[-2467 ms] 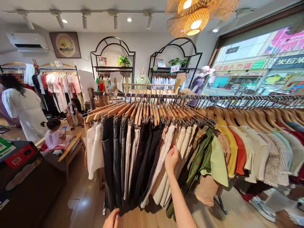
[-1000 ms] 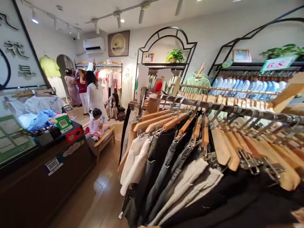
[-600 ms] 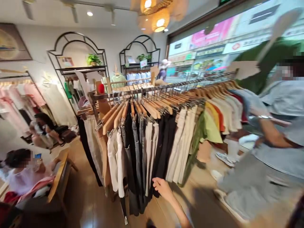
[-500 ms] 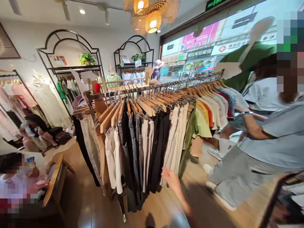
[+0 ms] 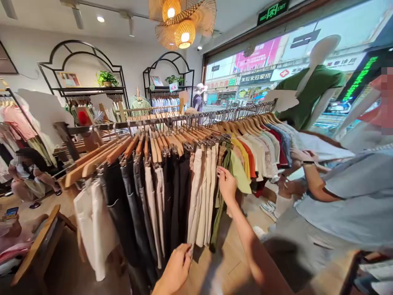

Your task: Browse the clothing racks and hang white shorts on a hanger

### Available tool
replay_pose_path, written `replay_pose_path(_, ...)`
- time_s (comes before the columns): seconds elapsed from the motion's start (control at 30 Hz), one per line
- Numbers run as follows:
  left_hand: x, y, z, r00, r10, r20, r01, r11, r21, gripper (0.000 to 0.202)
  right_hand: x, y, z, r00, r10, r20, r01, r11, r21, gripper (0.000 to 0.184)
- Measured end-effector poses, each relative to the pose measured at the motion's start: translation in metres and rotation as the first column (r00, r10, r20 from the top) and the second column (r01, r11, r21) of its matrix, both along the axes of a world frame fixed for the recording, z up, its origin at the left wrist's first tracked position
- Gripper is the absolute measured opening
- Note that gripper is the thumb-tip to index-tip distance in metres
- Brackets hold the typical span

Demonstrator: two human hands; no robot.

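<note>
Grip: R hand point(image 5: 227, 185) on cream trousers point(image 5: 199, 196) edge, L hand point(image 5: 174, 268) under hems.

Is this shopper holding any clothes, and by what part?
The right hand touches the edge of cream trousers, the left hand is at their hem; whether either grips cannot be told.

Right hand point(image 5: 227, 185) raised, right arm point(image 5: 247, 231) extended forward, left hand point(image 5: 174, 269) lower

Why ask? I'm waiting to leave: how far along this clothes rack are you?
Looks done: the dark trousers, left of your hands, though nothing is off the rail. In hand: your right hand parting the beige trousers, your left hand just below them. Left: the coloured tops further along.
</note>
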State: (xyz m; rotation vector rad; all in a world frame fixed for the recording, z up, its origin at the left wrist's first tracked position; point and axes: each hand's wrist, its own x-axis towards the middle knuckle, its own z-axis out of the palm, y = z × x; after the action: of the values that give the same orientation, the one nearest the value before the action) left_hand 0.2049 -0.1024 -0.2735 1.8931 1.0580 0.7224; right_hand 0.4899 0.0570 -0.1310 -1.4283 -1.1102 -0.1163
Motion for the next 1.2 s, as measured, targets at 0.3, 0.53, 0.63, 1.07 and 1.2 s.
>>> replay_pose_path(0.3, 0.196, 0.118, 0.159, 0.996, 0.057, -0.069, -0.006, 0.815, 0.580, 0.048, 0.045, 0.068, 0.001, 0.996, 0.086, -0.029, -0.090, 0.979, -0.184, 0.031)
replay_pose_path(0.53, 0.218, 0.190, 0.179, 0.734, 0.335, -0.590, 0.466, 0.382, 0.798, 0.048, 0.057, 0.059, -0.013, 0.997, 0.047, -0.065, -0.043, 0.997, 0.067, 0.040)
replay_pose_path(0.63, 0.214, 0.207, 0.177, 0.589, 0.505, -0.631, 0.575, 0.287, 0.766, 0.049, 0.054, 0.058, -0.007, 0.997, 0.026, 0.066, -0.037, 0.985, 0.171, 0.045)
replay_pose_path(1.07, 0.188, 0.211, 0.183, 0.556, 0.598, -0.577, 0.714, 0.012, 0.700, 0.041, 0.063, 0.049, 0.020, 0.883, 0.462, -0.082, -0.463, 0.886, 0.002, 0.036)
replay_pose_path(1.2, 0.186, 0.216, 0.185, 0.457, 0.582, -0.672, 0.757, 0.143, 0.638, 0.041, 0.075, 0.048, 0.021, 0.811, 0.570, -0.132, -0.574, 0.819, 0.014, 0.037)
